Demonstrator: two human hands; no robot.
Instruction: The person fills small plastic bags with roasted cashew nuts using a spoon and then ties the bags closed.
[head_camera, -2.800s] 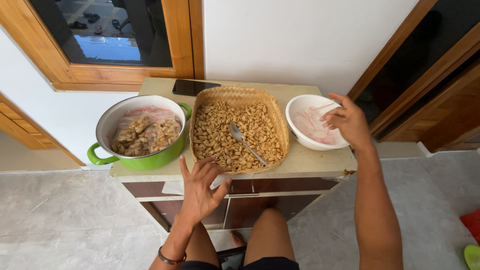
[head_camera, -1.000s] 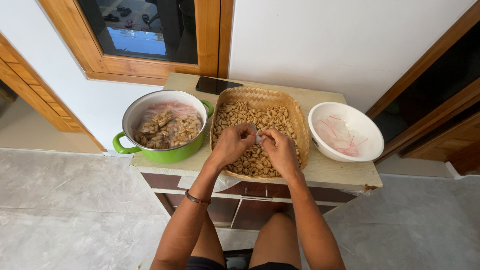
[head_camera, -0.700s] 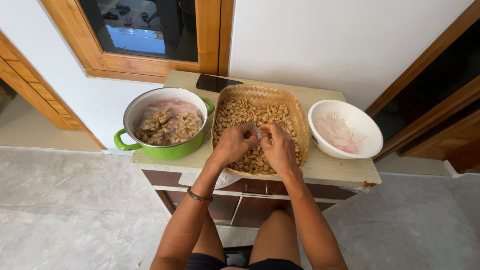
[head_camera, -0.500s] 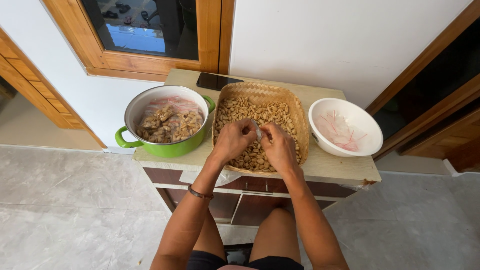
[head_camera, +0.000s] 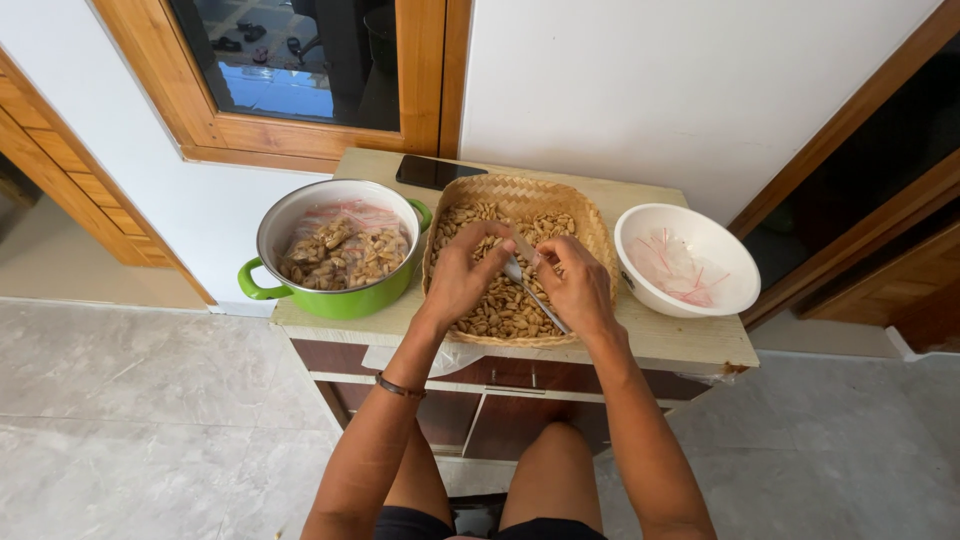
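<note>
Hands stay over tan, heaped peanuts (head_camera: 500, 305).

I have one view only, from the head, looking steeply down and forward; the fingers (head_camera: 497, 236) sit mid-frame at arm's length; beyond them the wall (head_camera: 680, 80), below them knees.

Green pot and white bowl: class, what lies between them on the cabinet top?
In the head view, a woven basket of peanuts sits between the green pot and the white bowl, with both hands over it.
</note>
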